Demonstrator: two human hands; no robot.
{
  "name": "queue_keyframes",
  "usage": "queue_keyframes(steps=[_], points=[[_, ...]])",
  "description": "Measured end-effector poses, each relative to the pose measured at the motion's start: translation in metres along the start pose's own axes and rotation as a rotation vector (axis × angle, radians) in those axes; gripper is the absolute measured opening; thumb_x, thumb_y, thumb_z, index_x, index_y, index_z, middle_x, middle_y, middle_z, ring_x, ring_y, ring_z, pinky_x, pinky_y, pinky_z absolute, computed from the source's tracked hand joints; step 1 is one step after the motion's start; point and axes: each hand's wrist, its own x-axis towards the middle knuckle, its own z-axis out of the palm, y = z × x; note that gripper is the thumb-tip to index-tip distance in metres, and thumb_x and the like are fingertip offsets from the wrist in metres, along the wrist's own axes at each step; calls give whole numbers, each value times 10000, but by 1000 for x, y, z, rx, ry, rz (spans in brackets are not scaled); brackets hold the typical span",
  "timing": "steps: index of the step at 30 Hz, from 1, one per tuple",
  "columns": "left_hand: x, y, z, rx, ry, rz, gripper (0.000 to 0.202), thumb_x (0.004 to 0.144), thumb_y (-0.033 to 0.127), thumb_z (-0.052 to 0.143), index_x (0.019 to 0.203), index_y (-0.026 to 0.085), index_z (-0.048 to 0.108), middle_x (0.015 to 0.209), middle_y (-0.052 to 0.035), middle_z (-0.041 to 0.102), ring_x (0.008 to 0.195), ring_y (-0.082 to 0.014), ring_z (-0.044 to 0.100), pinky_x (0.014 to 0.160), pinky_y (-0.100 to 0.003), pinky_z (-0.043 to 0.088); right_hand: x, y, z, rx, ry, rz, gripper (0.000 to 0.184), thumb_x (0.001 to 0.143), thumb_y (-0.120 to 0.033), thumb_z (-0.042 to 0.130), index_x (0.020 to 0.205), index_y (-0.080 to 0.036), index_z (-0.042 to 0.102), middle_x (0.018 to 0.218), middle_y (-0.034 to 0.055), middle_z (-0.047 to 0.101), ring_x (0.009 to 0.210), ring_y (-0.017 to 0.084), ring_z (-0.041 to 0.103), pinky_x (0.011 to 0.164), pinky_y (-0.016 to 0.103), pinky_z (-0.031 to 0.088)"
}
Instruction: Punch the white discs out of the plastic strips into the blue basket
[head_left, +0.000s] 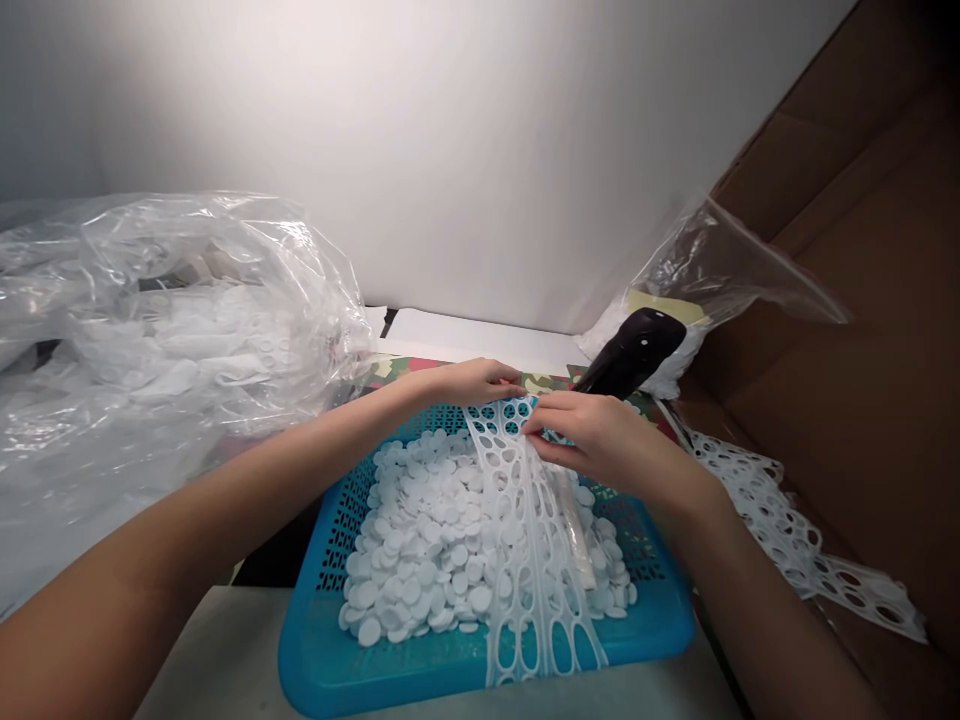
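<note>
A white perforated strip [525,540] with oval and round holes hangs down across a heap of white felt-like discs [420,550]. The discs fill a blue plastic basket [465,672]. My right hand [600,445] pinches the strip near its top end, above the basket. My left hand [472,382] reaches across from the left, its fingertips touching the strip's far corner; whether they grip it is hidden. A narrow translucent piece [574,525] lies along the strip, below my right hand.
A large clear plastic bag [172,330] with white material inside fills the left. A black handled object [634,350] stands behind my right hand, beside a smaller clear bag [720,260]. More punched white strip [795,535] lies in a cardboard box [847,200] at right.
</note>
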Motion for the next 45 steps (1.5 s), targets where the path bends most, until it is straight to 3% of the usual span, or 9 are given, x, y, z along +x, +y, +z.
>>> queue_keyframes(steps=[8,14,19,24,29,37,45], points=[[0,3,-1,-16,-13,11,272,806,379,344,715,167,489,623,7,440,554,-90,349,552,-243,295,6,10,10,154,-44,19,192,865,-189,366,847,-178,557,716,4,592,637,120,519,580,229,360],[1,-2,1,5,-16,7,264,802,375,343,726,164,482,641,-4,443,558,-93,361,514,-234,281,8,12,13,106,29,40,228,885,-205,332,944,-177,550,824,41,602,755,149,540,643,251,381],[2,-3,1,-3,4,10,284,801,403,351,690,165,460,605,8,399,539,-90,334,500,-234,275,6,9,12,77,69,48,150,837,-196,413,834,-169,561,774,25,592,726,137,523,637,244,370],[0,1,1,3,10,-7,322,805,439,336,694,165,463,610,6,408,545,-91,332,516,-237,281,2,1,0,258,-90,-109,112,786,-169,482,803,-187,591,785,-2,582,672,98,509,610,215,373],[0,0,1,20,16,-50,363,808,473,300,729,164,474,648,-7,439,574,-102,362,525,-243,281,-3,-1,-8,295,-131,-97,159,812,-198,473,877,-210,618,855,9,580,691,96,526,592,211,381],[0,1,2,3,20,-89,372,804,484,297,741,164,476,677,-15,457,599,-108,391,527,-240,287,-6,-10,-6,117,-104,-74,134,807,-218,491,809,-206,625,811,3,587,693,116,534,579,230,375],[0,0,3,14,24,-88,372,798,491,293,714,167,456,659,-14,444,581,-107,367,515,-244,274,5,-19,15,-110,-66,-130,217,812,-161,432,629,-156,548,661,9,557,622,116,503,554,242,331]])
